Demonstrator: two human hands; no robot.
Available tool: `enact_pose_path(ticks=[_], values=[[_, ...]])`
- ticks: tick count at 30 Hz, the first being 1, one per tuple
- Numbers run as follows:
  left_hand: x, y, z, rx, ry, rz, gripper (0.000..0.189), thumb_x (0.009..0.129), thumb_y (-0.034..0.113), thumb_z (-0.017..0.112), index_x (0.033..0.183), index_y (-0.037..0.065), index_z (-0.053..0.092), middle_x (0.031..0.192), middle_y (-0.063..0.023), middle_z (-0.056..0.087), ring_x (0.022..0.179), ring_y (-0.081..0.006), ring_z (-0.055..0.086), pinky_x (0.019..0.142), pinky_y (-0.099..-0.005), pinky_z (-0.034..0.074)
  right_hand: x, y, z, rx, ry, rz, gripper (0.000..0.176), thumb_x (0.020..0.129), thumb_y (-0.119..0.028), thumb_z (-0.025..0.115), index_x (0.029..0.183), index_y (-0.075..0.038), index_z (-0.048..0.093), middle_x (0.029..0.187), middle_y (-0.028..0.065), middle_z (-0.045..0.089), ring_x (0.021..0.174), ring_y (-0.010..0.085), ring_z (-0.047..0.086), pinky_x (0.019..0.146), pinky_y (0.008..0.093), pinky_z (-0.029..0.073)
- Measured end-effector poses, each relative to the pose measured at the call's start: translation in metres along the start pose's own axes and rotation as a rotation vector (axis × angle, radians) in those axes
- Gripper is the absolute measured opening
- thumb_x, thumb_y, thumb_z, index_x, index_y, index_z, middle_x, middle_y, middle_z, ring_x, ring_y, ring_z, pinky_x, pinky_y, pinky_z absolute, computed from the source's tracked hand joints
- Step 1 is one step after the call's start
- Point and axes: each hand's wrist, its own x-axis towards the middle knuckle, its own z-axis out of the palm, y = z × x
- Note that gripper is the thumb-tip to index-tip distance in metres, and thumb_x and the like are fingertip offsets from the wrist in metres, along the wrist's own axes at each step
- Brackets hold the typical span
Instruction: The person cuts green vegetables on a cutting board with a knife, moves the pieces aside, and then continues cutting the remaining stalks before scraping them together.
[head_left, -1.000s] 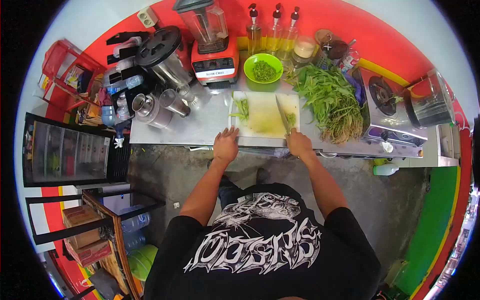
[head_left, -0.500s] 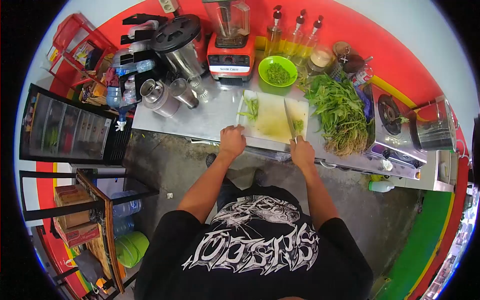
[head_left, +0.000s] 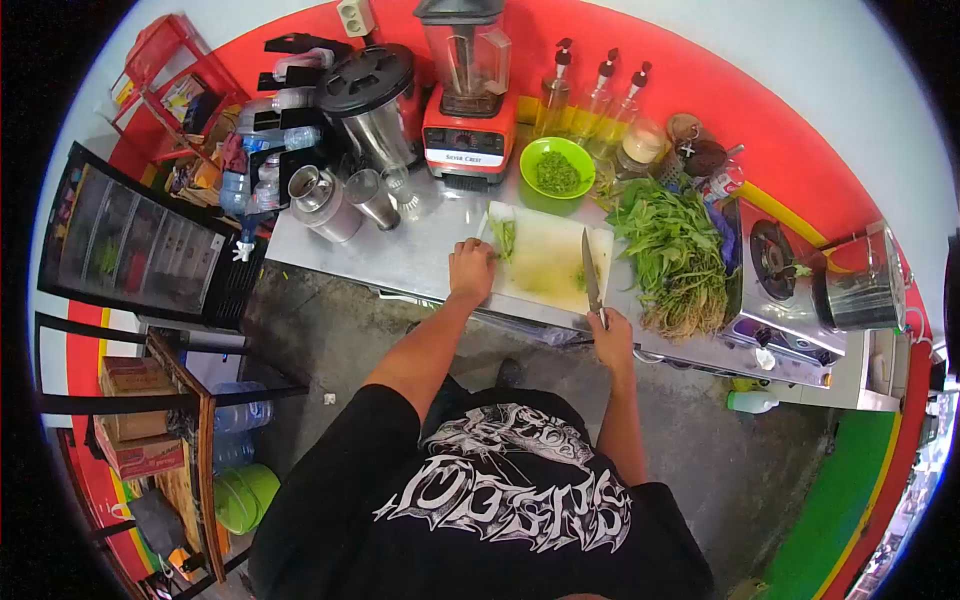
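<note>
My right hand [head_left: 612, 338] is closed round the handle of a kitchen knife [head_left: 590, 268]. The blade points away from me over the right part of a white cutting board [head_left: 545, 225]. Beside the blade lie a few chopped greens [head_left: 580, 278], partly hidden by it. My left hand [head_left: 471, 270] rests palm down on the counter at the board's left edge, its fingers laid out near the board. Some cut green stems [head_left: 503, 238] lie on the board's left side. Behind the board, a lime-green bowl [head_left: 528, 160] holds chopped greens [head_left: 555, 175].
To the right lies a rooted bunch of leafy greens [head_left: 665, 240], close to a gas stove [head_left: 775, 290]. A red blender [head_left: 467, 135], pump bottles [head_left: 595, 100], a steel canister [head_left: 325, 205] and a metal cup [head_left: 372, 200] stand along the steel counter [head_left: 420, 250].
The right hand has drawn the knife back toward me and slightly right, away from the chopped greens. The left hand stays by the board's left edge. The whole view has shifted slightly.
</note>
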Motion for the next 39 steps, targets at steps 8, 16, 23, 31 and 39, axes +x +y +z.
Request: enact_pose_path(ticks=[8,16,23,31,39], values=[[-0.025,0.020,-0.001,-0.178,0.145,0.140,0.010,0.085,0.009,0.071,0.094,0.005,0.070,0.098,-0.0128,0.067,0.096,-0.0348,0.061,0.084,-0.0464,0.048,-0.006,0.012,-0.002,0.011,-0.024,-0.048,0.029,0.092,-0.025,0.069,0.095,0.004,0.067,0.077,0.0217,0.067,0.069,0.0336,0.064,0.067,0.0418,0.049],[-0.040,0.055,0.004,-0.364,-0.078,0.341,0.010,0.085,0.004,0.067,0.095,0.003,0.067,0.094,-0.0158,0.067,0.093,-0.0374,0.062,0.084,-0.0469,0.050,0.002,0.009,0.018,0.113,-0.106,-0.034,0.029,0.092,-0.025,0.069,0.095,0.004,0.065,0.077,0.0221,0.065,0.070,0.0344,0.064,0.067,0.0428,0.048],[-0.045,0.053,0.015,-0.280,-0.117,0.342,0.012,0.085,0.007,0.067,0.097,0.005,0.068,0.093,-0.0149,0.067,0.093,-0.0369,0.062,0.083,-0.0470,0.050,0.000,0.003,0.025,0.171,-0.147,-0.037,0.028,0.092,-0.024,0.069,0.096,0.004,0.065,0.076,0.0214,0.065,0.070,0.0335,0.064,0.067,0.0419,0.048],[-0.028,0.060,0.017,-0.279,-0.202,-0.093,0.014,0.087,0.012,0.068,0.099,0.005,0.066,0.098,-0.0165,0.069,0.097,-0.0365,0.065,0.083,-0.0467,0.052,0.001,0.002,0.023,0.253,-0.172,0.073,0.025,0.095,-0.022,0.067,0.096,0.003,0.064,0.072,0.0171,0.066,0.060,0.0254,0.064,0.061,0.0391,0.048],[-0.014,0.070,0.019,-0.141,-0.012,0.071,0.028,0.085,0.010,0.070,0.113,0.009,0.067,0.113,-0.0124,0.064,0.107,-0.0368,0.059,0.093,-0.0462,0.051,0.001,-0.006,0.019,0.274,-0.222,0.094,0.023,0.095,-0.021,0.067,0.101,0.002,0.064,0.072,0.0157,0.065,0.060,0.0225,0.066,0.061,0.0376,0.050]])
